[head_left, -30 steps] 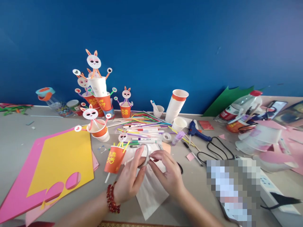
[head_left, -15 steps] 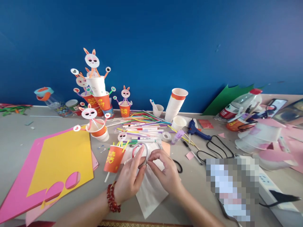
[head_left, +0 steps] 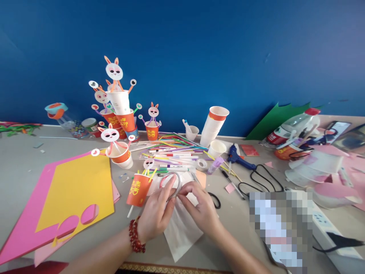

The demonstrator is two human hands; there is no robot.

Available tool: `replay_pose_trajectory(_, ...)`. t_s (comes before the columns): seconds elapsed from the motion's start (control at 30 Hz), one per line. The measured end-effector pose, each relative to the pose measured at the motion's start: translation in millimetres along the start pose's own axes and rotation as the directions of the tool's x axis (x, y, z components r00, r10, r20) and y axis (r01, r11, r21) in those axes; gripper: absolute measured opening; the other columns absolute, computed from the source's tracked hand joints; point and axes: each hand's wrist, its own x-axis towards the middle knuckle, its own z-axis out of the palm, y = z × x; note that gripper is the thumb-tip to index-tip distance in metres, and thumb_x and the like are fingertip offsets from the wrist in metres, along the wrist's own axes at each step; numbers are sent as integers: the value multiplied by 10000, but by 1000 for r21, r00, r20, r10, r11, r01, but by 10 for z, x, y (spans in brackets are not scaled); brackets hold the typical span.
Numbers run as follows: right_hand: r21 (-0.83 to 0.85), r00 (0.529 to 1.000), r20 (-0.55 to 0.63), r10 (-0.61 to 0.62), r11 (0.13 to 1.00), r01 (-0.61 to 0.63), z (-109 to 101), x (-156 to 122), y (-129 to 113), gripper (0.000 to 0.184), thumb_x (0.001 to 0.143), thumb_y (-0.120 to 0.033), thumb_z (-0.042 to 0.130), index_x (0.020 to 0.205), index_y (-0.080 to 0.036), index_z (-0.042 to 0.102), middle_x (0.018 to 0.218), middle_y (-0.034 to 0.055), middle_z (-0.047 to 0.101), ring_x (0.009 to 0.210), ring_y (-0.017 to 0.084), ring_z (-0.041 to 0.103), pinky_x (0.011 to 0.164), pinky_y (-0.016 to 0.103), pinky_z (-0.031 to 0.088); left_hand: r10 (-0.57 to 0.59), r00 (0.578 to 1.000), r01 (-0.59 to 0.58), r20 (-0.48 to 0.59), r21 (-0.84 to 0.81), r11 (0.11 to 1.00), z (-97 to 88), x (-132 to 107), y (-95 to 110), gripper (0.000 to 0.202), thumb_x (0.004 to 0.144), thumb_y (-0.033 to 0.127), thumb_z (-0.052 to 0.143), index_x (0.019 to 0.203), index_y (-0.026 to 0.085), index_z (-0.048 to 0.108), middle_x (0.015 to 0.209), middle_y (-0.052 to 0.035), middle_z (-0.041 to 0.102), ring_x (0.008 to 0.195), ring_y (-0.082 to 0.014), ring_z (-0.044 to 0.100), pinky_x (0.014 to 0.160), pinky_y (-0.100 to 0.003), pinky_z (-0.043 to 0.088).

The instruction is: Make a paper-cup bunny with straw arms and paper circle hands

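My left hand (head_left: 159, 209), with a red bead bracelet at the wrist, is closed around a narrow roll of tape (head_left: 179, 182) held on edge. The thumb and forefinger of my right hand (head_left: 199, 205) pinch at the tape roll's right side; whether a loose tape end lies between them is too small to see. Under both hands lies a creased white sheet (head_left: 182, 239). Left of them, an orange paper cup (head_left: 138, 190) with yellow straws and a small rabbit face (head_left: 148, 163) leans on a white straw.
Rabbit-faced paper cups (head_left: 118, 154) stand at the back left. Yellow card (head_left: 82, 186) with round cut-outs lies on pink card. Straws and markers (head_left: 173, 156), stacked cups (head_left: 212, 127), a blue glue gun (head_left: 238, 158) and its cord, a pen, and a power strip (head_left: 327, 224) fill the right side.
The view has shifted slightly, so things at the back appear a little further right. Both hands keep nearly the same pose on the tape roll.
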Motion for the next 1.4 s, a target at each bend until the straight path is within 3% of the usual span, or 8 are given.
replay_pose_trajectory(0.53,123,997,-21,-73,990,75,12,-6,-29,78,902,-144,599,884,-215,574,878,41,621,867,205,603,782,340,471,-37,999,37,-11,-24,999,-48,7,54,607,975,129,363,1534,283,185,1295,-105,607,1103,-225,613,934,-377,506)
replay_pose_trajectory(0.73,128,991,-47,-128,983,133,48,-55,-100,110,901,-117,578,891,-227,578,824,28,617,829,202,597,765,353,466,-146,989,138,-8,-277,951,-35,18,103,538,1001,208,359,1524,284,252,1035,-68,674,917,-203,632,796,-317,522)
replay_pose_trajectory(0.83,226,980,-170,-107,963,145,-15,-54,-79,85,919,-153,557,908,-234,580,841,33,597,835,206,596,763,363,481,-278,958,216,-68,-467,858,-78,65,95,507,1015,251,350,1517,233,280,826,-36,634,718,-163,582,658,-279,490)
replay_pose_trajectory(0.97,265,947,-319,34,963,54,-151,45,94,54,937,-213,550,889,-227,571,866,40,575,861,207,590,774,358,495,-290,927,113,-237,-561,820,-191,102,148,548,1018,260,353,1538,197,191,866,-52,649,700,-151,549,631,-273,456)
replay_pose_trajectory(1.07,95,994,-100,51,995,-42,-151,91,227,58,895,-219,614,952,-222,624,937,53,634,853,204,607,764,344,505,-198,947,77,-254,-418,905,-325,90,239,548,1012,255,363,1534,211,201,1033,-99,680,863,-196,609,696,-303,487)
replay_pose_trajectory(1.17,-122,995,103,7,993,6,-41,67,274,348,896,-153,566,1231,-247,570,1032,63,672,954,227,605,851,391,501,-140,965,128,-221,-66,990,-549,42,273,490,997,230,390,1483,242,335,1195,-103,657,1056,-240,616,872,-367,501)
replay_pose_trajectory(1.3,-350,976,214,-23,931,99,135,36,260,549,828,-70,567,1351,-221,501,1041,95,686,986,268,587,856,430,502,41,966,59,-255,372,926,-919,-130,135,456,952,203,460,1403,269,450,1300,-75,613,1216,-279,560,1046,-438,420)
replay_pose_trajectory(1.4,-417,970,242,-25,900,127,218,44,262,597,778,-27,560,1347,-200,504,1010,105,701,961,282,594,838,446,502,-28,964,169,-263,533,829,-1130,-327,-89,421,956,246,428,1374,228,469,1104,-84,699,1093,-289,636,1038,-483,425)
